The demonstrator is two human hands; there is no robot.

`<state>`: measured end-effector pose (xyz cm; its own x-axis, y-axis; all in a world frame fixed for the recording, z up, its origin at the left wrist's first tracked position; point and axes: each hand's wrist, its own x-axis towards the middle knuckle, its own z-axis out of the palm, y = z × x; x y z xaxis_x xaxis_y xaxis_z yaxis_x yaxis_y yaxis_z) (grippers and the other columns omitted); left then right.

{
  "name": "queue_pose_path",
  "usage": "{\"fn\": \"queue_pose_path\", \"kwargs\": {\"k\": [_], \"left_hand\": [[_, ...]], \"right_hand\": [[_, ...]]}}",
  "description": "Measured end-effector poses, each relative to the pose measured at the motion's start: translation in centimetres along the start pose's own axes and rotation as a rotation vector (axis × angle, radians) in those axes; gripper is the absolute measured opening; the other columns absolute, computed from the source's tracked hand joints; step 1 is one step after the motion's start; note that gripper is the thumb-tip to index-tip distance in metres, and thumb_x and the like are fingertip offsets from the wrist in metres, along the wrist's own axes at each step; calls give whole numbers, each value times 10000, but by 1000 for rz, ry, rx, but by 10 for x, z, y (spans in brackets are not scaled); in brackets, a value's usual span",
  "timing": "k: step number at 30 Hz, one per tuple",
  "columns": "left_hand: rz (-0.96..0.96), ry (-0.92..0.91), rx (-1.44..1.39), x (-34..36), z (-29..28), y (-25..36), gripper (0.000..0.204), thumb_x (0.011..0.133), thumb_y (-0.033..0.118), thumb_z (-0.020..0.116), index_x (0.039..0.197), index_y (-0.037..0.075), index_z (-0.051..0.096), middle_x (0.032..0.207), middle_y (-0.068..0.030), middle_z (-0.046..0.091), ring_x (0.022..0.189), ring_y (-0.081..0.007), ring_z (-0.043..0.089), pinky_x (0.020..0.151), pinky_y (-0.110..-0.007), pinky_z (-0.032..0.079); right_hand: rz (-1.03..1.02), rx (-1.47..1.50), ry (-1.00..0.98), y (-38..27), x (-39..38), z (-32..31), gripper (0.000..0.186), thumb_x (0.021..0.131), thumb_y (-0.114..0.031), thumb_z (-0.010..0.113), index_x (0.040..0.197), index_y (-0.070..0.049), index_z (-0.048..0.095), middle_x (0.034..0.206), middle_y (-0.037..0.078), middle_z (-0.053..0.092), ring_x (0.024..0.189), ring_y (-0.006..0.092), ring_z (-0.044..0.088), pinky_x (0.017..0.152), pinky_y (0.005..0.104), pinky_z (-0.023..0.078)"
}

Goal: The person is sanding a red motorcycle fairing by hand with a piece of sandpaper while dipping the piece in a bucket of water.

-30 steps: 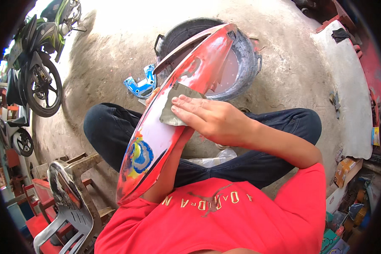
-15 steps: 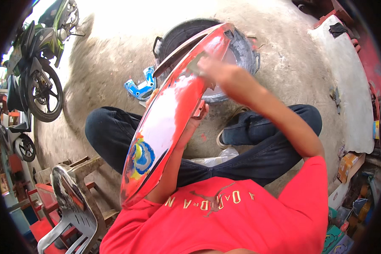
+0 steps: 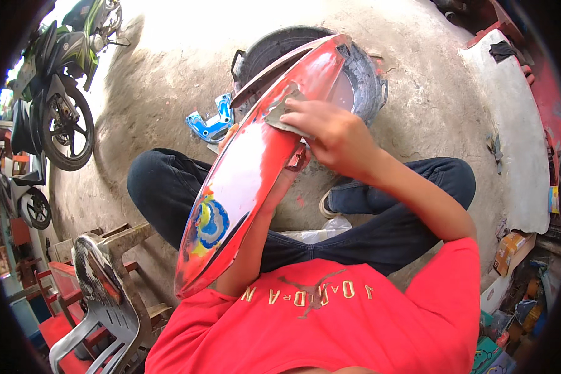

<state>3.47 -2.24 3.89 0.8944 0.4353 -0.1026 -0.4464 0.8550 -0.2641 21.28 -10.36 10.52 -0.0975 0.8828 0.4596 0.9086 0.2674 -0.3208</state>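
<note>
A long red motorcycle body panel [image 3: 249,181], sanded pale in its middle and with a blue and yellow sticker near its lower end, lies slanted across my lap. My right hand [image 3: 333,134] presses a grey piece of sandpaper [image 3: 279,114] flat on the panel's upper part. My left hand [image 3: 229,132] is mostly hidden behind the panel. Only its fingertips show at the panel's left edge, gripping it from beneath, and its forearm runs under the panel.
A black basin [image 3: 364,68] with cloudy water stands just beyond the panel's far tip. A blue plastic part [image 3: 209,124] lies on the concrete floor. Motorcycles [image 3: 62,81] are parked at the left, a grey plastic chair [image 3: 100,299] is lower left, and boxes [image 3: 511,249] are at the right.
My right hand slid the sandpaper from the panel's middle up toward its far end, then came back down slightly. The panel and my left arm stayed about where they were.
</note>
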Motion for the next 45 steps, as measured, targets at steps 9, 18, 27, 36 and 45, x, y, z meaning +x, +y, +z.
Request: {"fn": "queue_pose_path", "kwargs": {"k": [9,18,27,36,45], "left_hand": [[-54,-22,-152,-2,-11,3,505,1072,375,457,1473,69,472,1471,-147,511,1362,-323,479,1149,-587,330],[-76,-319,172,7,-35,9,515,1087,354,426,1517,72,428,1494,-137,505,1399,-288,462,1184,-569,310],[-22,-398,223,4,-39,5,565,1091,385,444,1527,27,409,1505,-185,517,1432,-290,469,1170,-462,455],[103,11,200,-3,-20,4,535,1096,378,425,1479,6,453,1528,-149,500,1407,-318,497,1193,-485,413],[-34,-176,221,4,-16,8,523,1078,363,476,1503,60,443,1537,-123,480,1406,-298,465,1203,-564,329]], "right_hand": [[-65,230,40,12,-2,13,485,923,-45,642,1405,-91,612,1438,106,622,1326,323,587,1134,451,471],[69,189,-64,34,-13,7,581,906,68,568,1465,-91,565,1505,173,554,1434,338,494,1210,443,402],[29,165,-70,12,-14,6,576,897,53,519,1454,-84,577,1459,209,584,1356,344,576,1141,449,475],[-12,95,-69,-8,-15,1,512,914,33,506,1418,-13,580,1404,217,620,1313,352,604,1121,428,488],[-20,30,-47,-15,-11,-6,401,967,-126,529,1333,8,621,1360,207,660,1273,285,653,1125,442,491]]}}
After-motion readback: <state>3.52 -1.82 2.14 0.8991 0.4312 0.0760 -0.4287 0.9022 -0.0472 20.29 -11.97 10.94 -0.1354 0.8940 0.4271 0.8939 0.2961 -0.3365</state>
